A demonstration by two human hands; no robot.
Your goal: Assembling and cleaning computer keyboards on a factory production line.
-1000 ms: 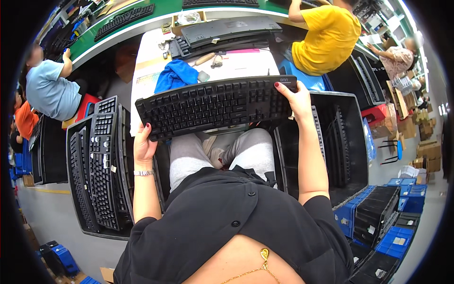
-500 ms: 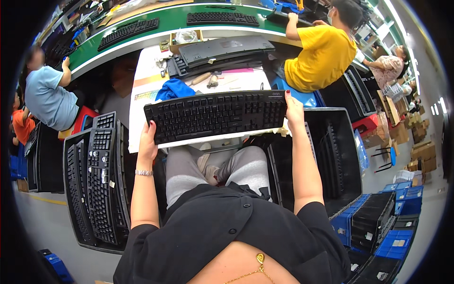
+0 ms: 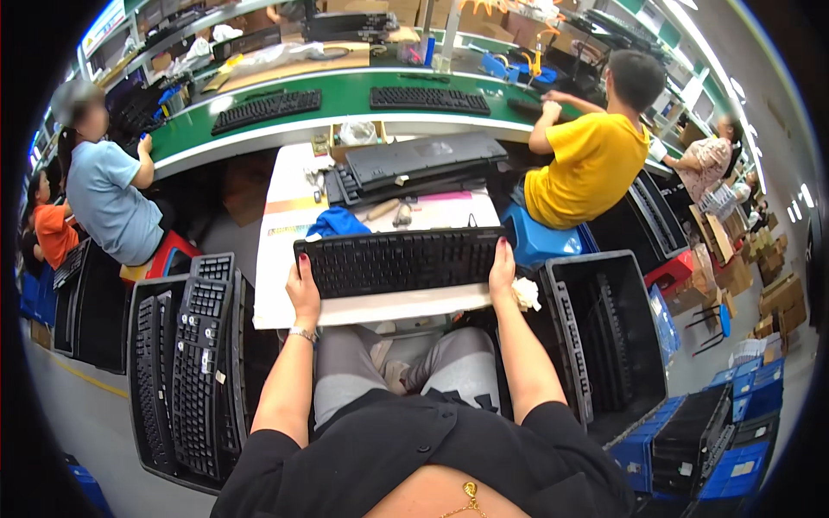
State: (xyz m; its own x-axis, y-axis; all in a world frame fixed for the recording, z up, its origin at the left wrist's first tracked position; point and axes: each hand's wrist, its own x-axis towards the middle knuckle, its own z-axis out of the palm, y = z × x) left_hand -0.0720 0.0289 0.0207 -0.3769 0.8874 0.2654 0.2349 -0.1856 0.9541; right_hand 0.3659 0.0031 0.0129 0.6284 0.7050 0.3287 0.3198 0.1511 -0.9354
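Observation:
A black full-size keyboard (image 3: pixel 401 265) is held up over the near part of a white table (image 3: pixel 281 298), its keys facing me. My left hand (image 3: pixel 303 292) grips its left end, thumb on the front. Its right end sits in my right hand (image 3: pixel 502 272), which is closed round the edge in the same way. Just behind the keyboard lies a blue cloth (image 3: pixel 338 223). Farther back is a stack of keyboards, the top one a dark grey keyboard (image 3: pixel 423 161) with its underside up.
A black bin (image 3: pixel 138 449) of keyboards stands at my left, another black bin (image 3: pixel 643 363) at my right. Beyond the table runs a green conveyor (image 3: pixel 345 102) carrying keyboards. A person in yellow (image 3: pixel 596 164) and one in light blue (image 3: pixel 108 186) sit along it.
The keyboard has tipped more upright between my hands, foreshortening its key face. My view has lifted, bringing more of the conveyor and shelves into sight. Both hands keep their hold.

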